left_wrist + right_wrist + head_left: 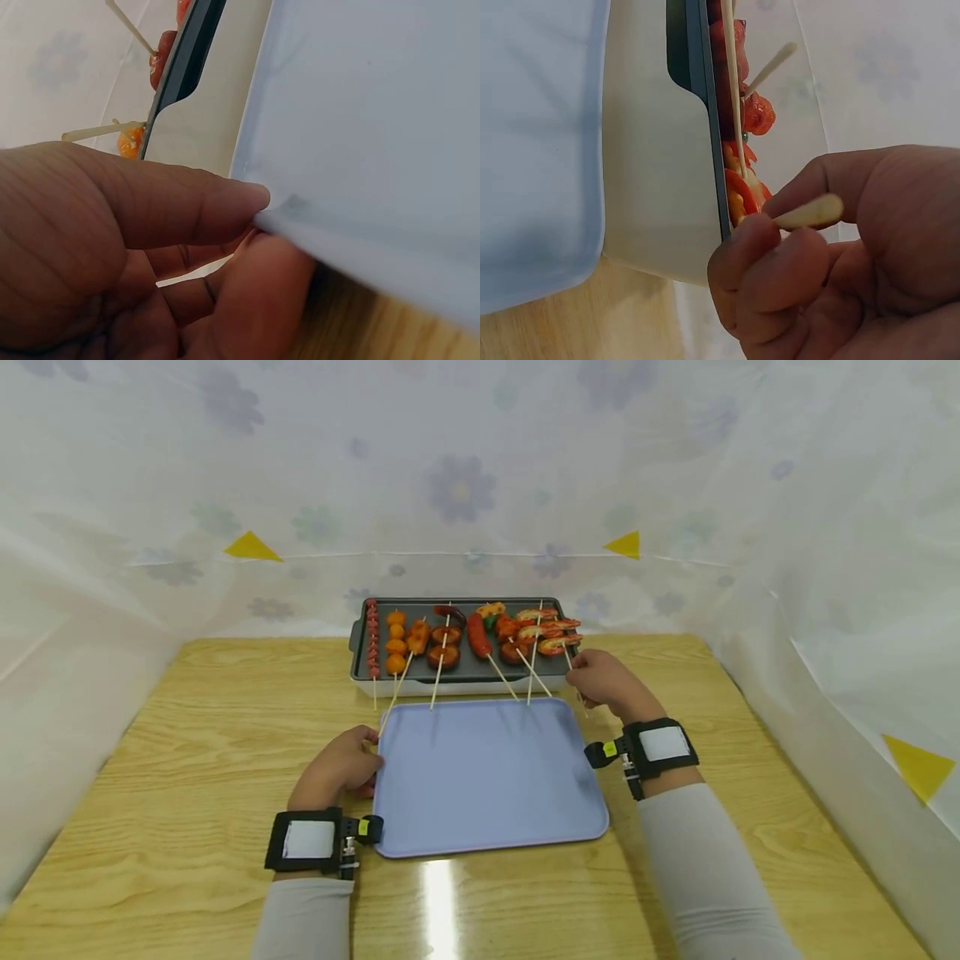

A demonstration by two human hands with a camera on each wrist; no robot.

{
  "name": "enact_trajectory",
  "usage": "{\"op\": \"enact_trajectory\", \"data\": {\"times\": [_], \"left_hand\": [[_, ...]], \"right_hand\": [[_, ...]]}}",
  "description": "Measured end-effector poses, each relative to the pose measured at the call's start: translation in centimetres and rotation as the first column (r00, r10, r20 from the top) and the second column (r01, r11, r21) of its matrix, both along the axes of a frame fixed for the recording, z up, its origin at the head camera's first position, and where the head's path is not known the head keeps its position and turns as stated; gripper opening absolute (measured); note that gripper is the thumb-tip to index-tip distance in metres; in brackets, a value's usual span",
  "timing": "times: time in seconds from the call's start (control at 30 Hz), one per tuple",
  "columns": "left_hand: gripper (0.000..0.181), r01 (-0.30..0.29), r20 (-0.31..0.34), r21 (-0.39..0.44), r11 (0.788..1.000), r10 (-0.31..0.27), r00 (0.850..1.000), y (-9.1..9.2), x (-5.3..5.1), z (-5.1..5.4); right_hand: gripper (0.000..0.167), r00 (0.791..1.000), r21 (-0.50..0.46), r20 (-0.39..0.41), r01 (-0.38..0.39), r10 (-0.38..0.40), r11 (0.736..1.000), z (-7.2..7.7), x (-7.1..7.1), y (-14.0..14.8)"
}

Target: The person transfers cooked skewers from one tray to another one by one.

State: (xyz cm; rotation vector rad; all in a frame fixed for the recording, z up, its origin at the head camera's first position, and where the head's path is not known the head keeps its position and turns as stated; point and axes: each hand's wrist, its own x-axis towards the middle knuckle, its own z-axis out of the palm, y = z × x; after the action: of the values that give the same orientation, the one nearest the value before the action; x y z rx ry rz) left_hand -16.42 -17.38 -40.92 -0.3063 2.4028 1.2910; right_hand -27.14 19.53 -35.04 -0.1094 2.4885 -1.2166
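Observation:
My left hand [341, 766] pinches the left rim of a pale blue rectangular tray [487, 785], thumb above and a finger below, as the left wrist view shows. At the grill's right end, my right hand [606, 681] pinches the stick of a shrimp skewer [567, 657] between thumb and fingers. The stick's blunt end pokes out past the fingertips in the right wrist view. That skewer's shrimp [561, 644] lie at the grill's right edge. The dark-topped electric grill [468, 672] with a white base stands just behind the tray.
Across the grill lie several skewers: small pink pieces [372, 639], orange balls [396, 645], round brown slices [443, 657] and a red sausage [477, 636]. Several sticks reach out over the tray's far rim. A patterned curtain [461, 485] hangs behind the wooden table [187, 760].

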Motion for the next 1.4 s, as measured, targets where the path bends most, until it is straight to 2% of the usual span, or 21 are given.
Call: {"op": "enact_trajectory", "data": {"times": [0.07, 0.33, 0.57, 0.67, 0.8, 1.0, 1.17, 1.4], "left_hand": [[0.042, 0.001, -0.001, -0.009, 1.0, -0.001, 1.0, -0.1, 0.0, 0.0], [0.04, 0.009, -0.004, -0.033, 0.999, -0.009, 1.0, -0.5, 0.0, 0.3], [0.041, 0.01, -0.005, -0.021, 1.0, -0.01, 1.0, -0.6, -0.3, 0.0], [0.042, 0.009, -0.005, -0.011, 1.0, -0.009, 1.0, -0.5, -0.3, -0.1], [0.043, 0.008, -0.003, -0.009, 1.0, -0.008, 1.0, -0.3, -0.2, -0.1], [0.041, 0.001, 0.001, -0.018, 1.0, -0.001, 1.0, -0.2, 0.0, 0.0], [0.04, 0.006, -0.006, -0.03, 1.0, -0.006, 1.0, 0.0, 0.1, 0.2], [0.041, 0.013, -0.013, -0.038, 0.999, -0.013, 1.0, 0.2, 0.0, 0.4]], "right_hand": [[0.014, 1.0, -0.026, 0.017, 0.005, -0.005, 1.0, 0.0, -0.1, 0.0], [0.046, 0.997, -0.046, 0.072, -0.005, 0.008, 0.999, 0.2, -1.2, 0.0], [0.053, 0.983, -0.035, 0.18, -0.017, 0.023, 0.999, 0.5, -2.4, 0.2], [0.055, 0.98, -0.01, 0.19, -0.053, 0.054, 0.999, 0.9, -2.5, 0.1], [0.052, 0.977, 0.061, 0.176, -0.132, 0.12, 0.989, 1.7, -2.2, 0.0], [0.042, 0.967, 0.185, 0.153, -0.23, 0.203, 0.955, 2.7, -1.9, -0.3], [0.031, 0.963, 0.245, 0.146, -0.257, 0.227, 0.935, 3.0, -1.8, -0.1], [0.026, 0.967, 0.266, 0.106, -0.252, 0.232, 0.931, 3.0, -1.9, 0.1]]}}
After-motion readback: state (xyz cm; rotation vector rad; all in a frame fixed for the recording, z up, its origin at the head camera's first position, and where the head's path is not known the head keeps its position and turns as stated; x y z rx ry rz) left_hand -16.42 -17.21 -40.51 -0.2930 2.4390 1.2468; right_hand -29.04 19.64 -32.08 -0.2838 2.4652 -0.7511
